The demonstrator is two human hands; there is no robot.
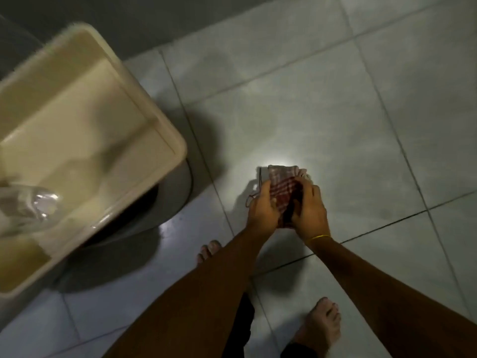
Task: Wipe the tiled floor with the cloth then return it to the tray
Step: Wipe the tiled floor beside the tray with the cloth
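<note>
Red-and-white checked cloth (282, 187), darker red toward the lower folds, with a loose dark thread at the left edge. Pale grey-green floor tiles (322, 104) with dark grout lines and a bright whitish glare patch; cream-beige tray (178, 148). Thin yellow band (318, 237) on the right wrist, crumpled clear plastic (33, 205) with white glints.

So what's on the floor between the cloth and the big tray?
Nothing: in the head view, only bare tiled floor and the tray's dark shadow lie between it and the checked cloth.
</note>
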